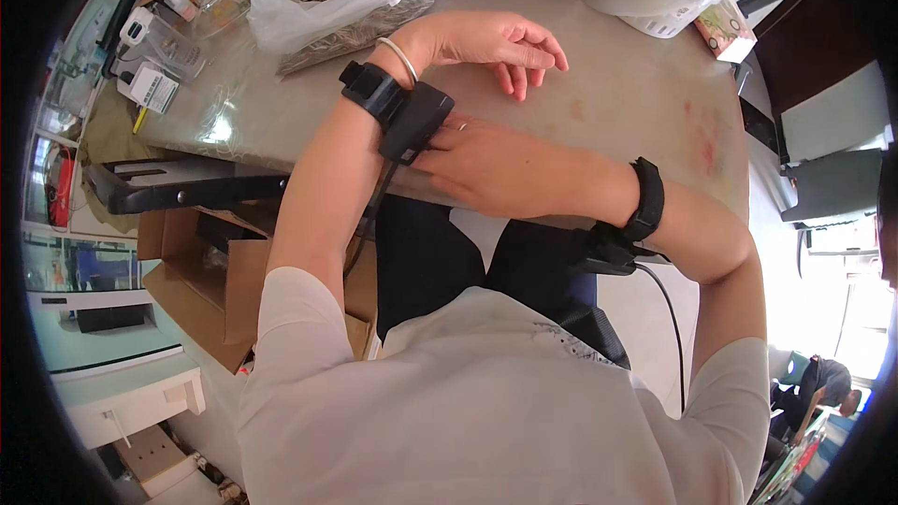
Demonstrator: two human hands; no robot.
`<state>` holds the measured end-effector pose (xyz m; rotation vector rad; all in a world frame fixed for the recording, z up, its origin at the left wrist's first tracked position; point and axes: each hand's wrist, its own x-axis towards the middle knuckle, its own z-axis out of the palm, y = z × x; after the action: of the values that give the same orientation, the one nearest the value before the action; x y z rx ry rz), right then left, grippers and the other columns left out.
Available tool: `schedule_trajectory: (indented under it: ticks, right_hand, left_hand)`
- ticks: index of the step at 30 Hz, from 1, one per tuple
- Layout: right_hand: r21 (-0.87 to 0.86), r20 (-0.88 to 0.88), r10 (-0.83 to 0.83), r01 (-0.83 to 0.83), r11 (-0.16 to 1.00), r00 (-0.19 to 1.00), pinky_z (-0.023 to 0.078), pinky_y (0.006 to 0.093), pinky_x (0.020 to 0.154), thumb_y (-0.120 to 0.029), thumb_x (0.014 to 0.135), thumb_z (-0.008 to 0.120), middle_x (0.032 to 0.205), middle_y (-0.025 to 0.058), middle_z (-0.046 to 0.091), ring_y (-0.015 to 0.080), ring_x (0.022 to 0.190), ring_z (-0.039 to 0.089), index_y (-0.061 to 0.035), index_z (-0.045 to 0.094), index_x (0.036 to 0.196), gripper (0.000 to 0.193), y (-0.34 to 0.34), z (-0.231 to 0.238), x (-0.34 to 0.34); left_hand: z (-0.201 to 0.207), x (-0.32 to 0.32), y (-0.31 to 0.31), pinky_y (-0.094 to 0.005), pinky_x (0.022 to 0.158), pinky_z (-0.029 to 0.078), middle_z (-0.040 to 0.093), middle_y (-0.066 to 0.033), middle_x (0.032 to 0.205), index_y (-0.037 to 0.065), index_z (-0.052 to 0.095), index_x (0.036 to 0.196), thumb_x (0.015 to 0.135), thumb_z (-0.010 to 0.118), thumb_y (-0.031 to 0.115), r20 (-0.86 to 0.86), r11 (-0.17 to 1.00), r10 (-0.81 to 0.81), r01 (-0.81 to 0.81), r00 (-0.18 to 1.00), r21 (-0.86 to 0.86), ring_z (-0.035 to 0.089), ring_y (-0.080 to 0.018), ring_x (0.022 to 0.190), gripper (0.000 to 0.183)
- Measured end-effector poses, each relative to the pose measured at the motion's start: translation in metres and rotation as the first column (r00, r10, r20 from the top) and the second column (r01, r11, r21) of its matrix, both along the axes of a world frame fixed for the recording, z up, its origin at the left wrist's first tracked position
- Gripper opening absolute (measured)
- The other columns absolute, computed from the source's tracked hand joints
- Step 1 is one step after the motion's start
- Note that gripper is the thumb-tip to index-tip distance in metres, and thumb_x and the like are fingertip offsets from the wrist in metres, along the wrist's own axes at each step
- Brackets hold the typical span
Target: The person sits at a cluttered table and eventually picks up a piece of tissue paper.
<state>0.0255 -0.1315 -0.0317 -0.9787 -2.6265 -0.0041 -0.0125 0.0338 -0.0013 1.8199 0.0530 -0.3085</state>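
Note:
Over the table (599,112), my left hand (491,45) is held with its fingers loosely bent and apart, and nothing is in it. A light bangle (400,60) circles that wrist. Below the bangle a black strap (374,92) carries a black box-shaped device (418,123) with a cable running down. My right hand (486,166) reaches across from the right, its bent fingers on the near side of this device. Its fingertips are hidden behind the box. My right wrist wears a similar black strap (645,198) with a device under it.
A clear plastic bag (281,23) full of thin brown pieces stands at the far left, near a clear jar (223,2) and a pump bottle (159,42). A white basket (659,14) and a patterned box (725,33) stand far right. An open cardboard box (192,285) is below left.

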Motion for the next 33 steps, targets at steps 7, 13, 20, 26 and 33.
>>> schedule_trajectory:
  ticks: [7, 13, 20, 26, 33]
  right_hand:
    - [-0.24, -0.215, -0.072, 0.018, 0.97, 0.974, 0.04, 0.0438, 0.108, -0.014, 0.098, 0.051, 0.125, 0.0205, 0.055, 0.0371, 0.124, 0.048, 0.0018, 0.055, 0.131, 0.037, -0.001, 0.003, -0.003]
    - [-0.255, -0.129, -0.076, 0.041, 0.966, 0.989, 0.043, 0.0433, 0.103, -0.017, 0.1, 0.05, 0.124, 0.019, 0.054, 0.0349, 0.12, 0.051, 0.0016, 0.055, 0.13, 0.036, -0.003, 0.008, -0.001]
    - [-0.141, -0.022, -0.038, 0.034, 0.989, 0.999, 0.043, 0.0433, 0.104, -0.018, 0.1, 0.05, 0.127, 0.0182, 0.053, 0.0354, 0.119, 0.051, 0.0007, 0.054, 0.131, 0.036, -0.001, 0.001, 0.001]
    - [-0.148, -0.013, -0.007, 0.005, 0.989, 1.0, 0.042, 0.0446, 0.103, -0.016, 0.1, 0.05, 0.129, 0.0188, 0.055, 0.0377, 0.12, 0.05, 0.0007, 0.056, 0.13, 0.035, 0.0, 0.012, -0.001]
    - [-0.427, -0.122, -0.219, 0.148, 0.892, 0.968, 0.042, 0.045, 0.103, -0.017, 0.1, 0.05, 0.129, 0.0221, 0.055, 0.0408, 0.12, 0.052, 0.0009, 0.056, 0.131, 0.036, -0.009, 0.023, -0.011]
  left_hand:
    - [0.0, 0.001, 0.003, -0.0218, 0.069, 0.053, 0.062, -0.0023, 0.097, 0.007, 0.059, 0.131, 0.098, 0.062, 0.041, 0.029, 0.999, -0.041, 0.04, 0.999, 0.015, 0.066, -0.0093, 0.077, 0.048]
    - [-0.001, -0.001, 0.002, -0.0214, 0.07, 0.052, 0.062, -0.0018, 0.096, 0.007, 0.058, 0.132, 0.098, 0.063, 0.042, 0.007, 0.999, -0.036, 0.035, 0.999, 0.009, 0.066, -0.0087, 0.077, 0.049]
    - [-0.002, 0.003, 0.001, -0.022, 0.069, 0.052, 0.062, -0.0017, 0.096, 0.006, 0.059, 0.131, 0.099, 0.062, 0.04, 0.019, 0.998, -0.053, 0.052, 0.998, 0.017, 0.066, -0.0088, 0.077, 0.047]
    - [-0.004, -0.003, 0.005, -0.0232, 0.07, 0.053, 0.061, -0.003, 0.095, 0.006, 0.059, 0.13, 0.099, 0.061, 0.039, 0.042, 1.0, 0.001, -0.002, 0.999, 0.013, 0.066, -0.0106, 0.077, 0.045]
    - [-0.015, 0.004, 0.004, -0.0265, 0.074, 0.056, 0.063, -0.0058, 0.097, 0.003, 0.058, 0.13, 0.1, 0.06, 0.038, 0.117, 0.998, -0.06, 0.061, 0.991, -0.005, 0.067, -0.0148, 0.081, 0.045]
